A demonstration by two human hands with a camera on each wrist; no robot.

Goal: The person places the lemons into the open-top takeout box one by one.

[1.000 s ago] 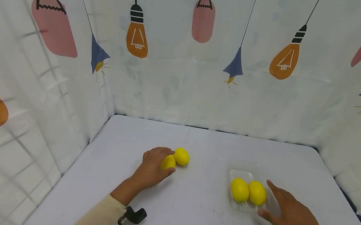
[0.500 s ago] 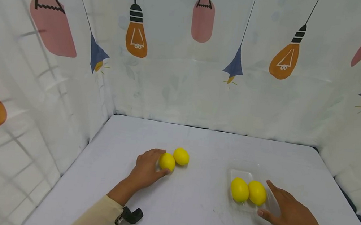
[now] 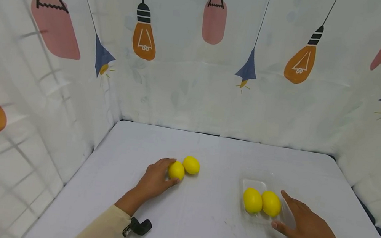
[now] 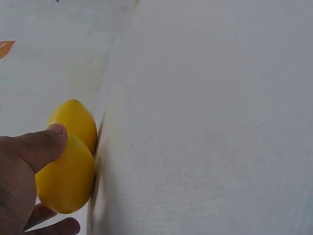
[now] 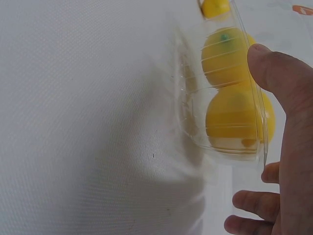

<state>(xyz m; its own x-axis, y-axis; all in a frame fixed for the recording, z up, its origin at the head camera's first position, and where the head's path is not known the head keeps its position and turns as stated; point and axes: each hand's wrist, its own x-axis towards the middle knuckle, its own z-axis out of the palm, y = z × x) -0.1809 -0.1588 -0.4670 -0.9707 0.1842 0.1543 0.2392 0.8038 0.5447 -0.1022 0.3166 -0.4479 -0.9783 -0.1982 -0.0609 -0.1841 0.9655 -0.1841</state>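
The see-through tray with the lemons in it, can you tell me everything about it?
The clear plastic tray is thin, shiny and ribbed along its walls, with a raised rim. It lies flat on the white table, holding two yellow lemons side by side. The right hand rests against its rim, thumb on the near edge.

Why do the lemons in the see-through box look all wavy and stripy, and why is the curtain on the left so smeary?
In the right wrist view the two lemons sit behind the ribbed clear plastic tray, whose ridges bend the light and catch pale glare. In the head view the left curtain sits at the frame edge, stretched and blurred by the wide lens; the middle stays sharp.
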